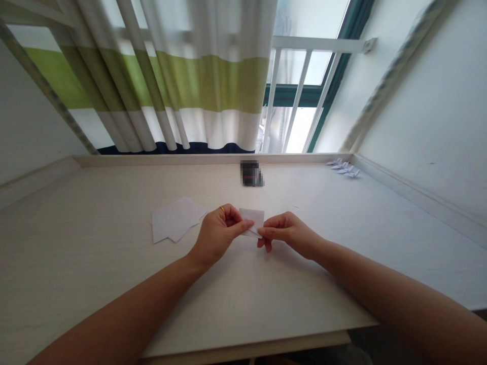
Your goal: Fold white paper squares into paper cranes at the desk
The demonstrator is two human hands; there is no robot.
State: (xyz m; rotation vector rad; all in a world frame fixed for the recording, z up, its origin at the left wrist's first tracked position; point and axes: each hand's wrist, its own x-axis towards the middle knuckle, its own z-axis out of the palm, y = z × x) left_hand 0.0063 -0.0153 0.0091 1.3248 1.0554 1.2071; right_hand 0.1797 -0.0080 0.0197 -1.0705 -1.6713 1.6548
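A small folded white paper (255,217) is held up between my two hands, just above the table. My left hand (220,228), with a gold ring on one finger, pinches it from the left, the thumb lying across its front. On the right, my right hand (289,230) grips the paper's lower right corner between thumb and fingers. Several loose white sheets (175,219) lie overlapping on the table to the left of my left hand. The side of the paper turned away from me is hidden.
The pale table (243,299) has a raised rim at the back. A dark blurred object (250,173) lies near that rim. Several small folded paper pieces (344,168) sit in the far right corner. Behind are a striped curtain (213,81) and a white railing (323,44).
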